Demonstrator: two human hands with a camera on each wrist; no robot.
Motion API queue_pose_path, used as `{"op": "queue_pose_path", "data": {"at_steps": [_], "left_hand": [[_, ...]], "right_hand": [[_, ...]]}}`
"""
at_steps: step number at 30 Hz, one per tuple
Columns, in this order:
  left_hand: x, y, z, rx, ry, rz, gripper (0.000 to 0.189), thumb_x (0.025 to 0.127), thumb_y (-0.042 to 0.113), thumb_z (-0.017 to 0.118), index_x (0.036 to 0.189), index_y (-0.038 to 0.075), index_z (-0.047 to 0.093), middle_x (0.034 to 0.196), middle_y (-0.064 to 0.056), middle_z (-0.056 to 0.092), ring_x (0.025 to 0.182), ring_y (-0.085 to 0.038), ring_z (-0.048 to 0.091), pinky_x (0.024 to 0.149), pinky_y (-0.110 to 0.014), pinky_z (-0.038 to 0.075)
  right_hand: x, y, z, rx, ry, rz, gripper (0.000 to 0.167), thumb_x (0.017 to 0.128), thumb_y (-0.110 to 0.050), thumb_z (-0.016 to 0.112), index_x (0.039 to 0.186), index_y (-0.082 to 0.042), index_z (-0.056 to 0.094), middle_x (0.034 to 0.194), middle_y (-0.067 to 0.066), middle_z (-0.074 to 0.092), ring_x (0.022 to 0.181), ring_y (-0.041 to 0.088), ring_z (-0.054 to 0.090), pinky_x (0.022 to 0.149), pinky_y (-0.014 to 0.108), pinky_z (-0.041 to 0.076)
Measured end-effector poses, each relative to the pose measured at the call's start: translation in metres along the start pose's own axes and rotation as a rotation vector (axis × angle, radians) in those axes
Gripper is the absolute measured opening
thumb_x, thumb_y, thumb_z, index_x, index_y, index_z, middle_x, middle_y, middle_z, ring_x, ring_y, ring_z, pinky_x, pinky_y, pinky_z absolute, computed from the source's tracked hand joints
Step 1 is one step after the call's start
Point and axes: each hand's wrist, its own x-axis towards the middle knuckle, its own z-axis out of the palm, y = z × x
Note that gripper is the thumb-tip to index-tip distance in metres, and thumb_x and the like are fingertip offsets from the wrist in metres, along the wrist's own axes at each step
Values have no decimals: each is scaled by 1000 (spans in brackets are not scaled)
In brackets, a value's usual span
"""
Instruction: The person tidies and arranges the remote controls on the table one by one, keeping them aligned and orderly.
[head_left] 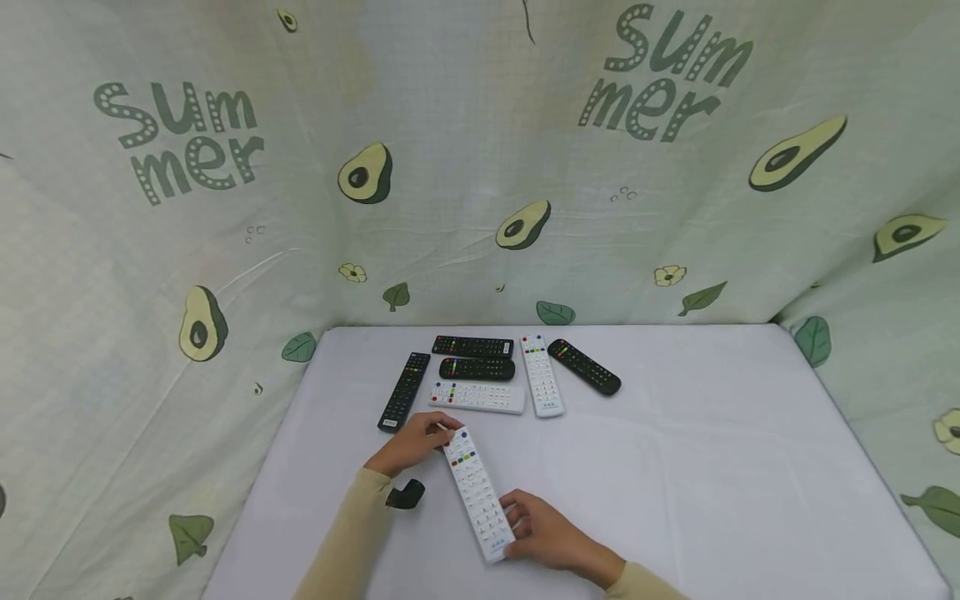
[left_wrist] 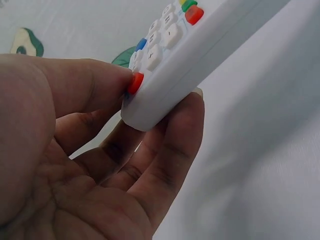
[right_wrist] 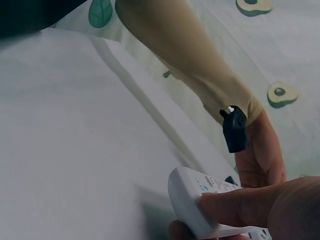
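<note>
A white remote (head_left: 476, 493) is pinched at its ends by left hand (head_left: 411, 442) and right hand (head_left: 551, 531) — long axis slanted, coloured buttons (head_left: 463, 458) toward the frame's upper left.

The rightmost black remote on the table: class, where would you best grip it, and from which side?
Likely the near, right-hand end of the black remote, pinched across its narrow width, coming from the right. It lies slanted, its far, left-hand end close beside a white remote, while only table surrounds the near end.
</note>
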Motion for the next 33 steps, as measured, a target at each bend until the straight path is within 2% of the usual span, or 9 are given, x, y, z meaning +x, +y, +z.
{"op": "queue_pose_path", "data": {"at_steps": [5, 13, 21, 33], "left_hand": [[-1, -7, -7, 36, 2, -28, 23, 103, 10, 64, 122, 3, 74, 117, -8, 71, 99, -18, 62, 82, -30, 52], [-6, -13, -16, 74, 21, -60, 23, 102, 9, 64, 121, 3, 75, 118, -9, 71, 100, -20, 60, 82, -32, 51], [-10, -18, -22, 78, 2, -93, 23, 101, 10, 65, 120, 2, 76, 115, -9, 71, 96, -20, 58, 78, -32, 49], [-13, -22, -26, 111, 0, -114, 23, 102, 9, 63, 119, 2, 76, 109, -7, 71, 92, -20, 57, 77, -32, 47]], "right_hand": [[8, -2, 14, -10, 18, 17, 53, 80, 9, 76, 130, 7, 57, 99, 7, 66, 87, 21, 68, 72, 26, 56], [19, -9, 34, -1, 20, 39, 50, 81, 9, 77, 127, 4, 58, 97, 6, 65, 88, 20, 68, 73, 26, 56], [27, -12, 48, 23, 5, 69, 46, 80, 10, 76, 123, 4, 58, 95, 7, 67, 86, 21, 70, 74, 29, 59], [37, -17, 65, 20, 14, 100, 53, 80, 10, 78, 128, 3, 55, 93, 6, 67, 83, 20, 71, 72, 31, 61]]}}
